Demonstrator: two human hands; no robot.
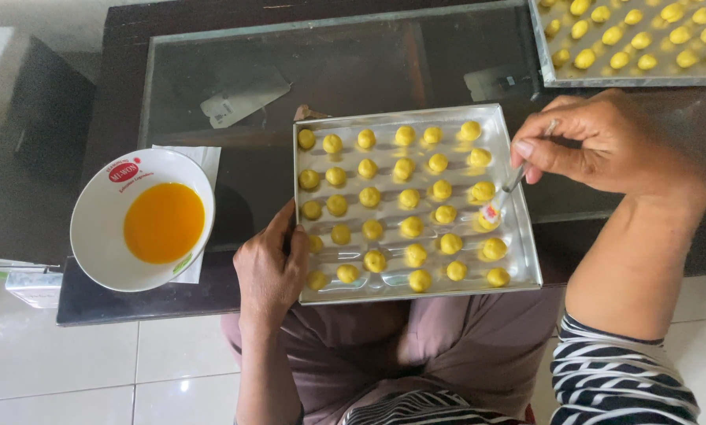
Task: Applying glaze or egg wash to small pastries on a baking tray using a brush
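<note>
A shiny metal baking tray rests on the table's near edge, filled with rows of several small yellow dough balls. My left hand grips the tray's near left corner. My right hand holds a small pastry brush by its handle; the bristle tip touches a dough ball near the tray's right side.
A white bowl of orange-yellow egg wash stands on a white napkin at the left. A second tray of dough balls lies at the far right. The glass-topped dark table ends just before my lap; white floor tiles lie below.
</note>
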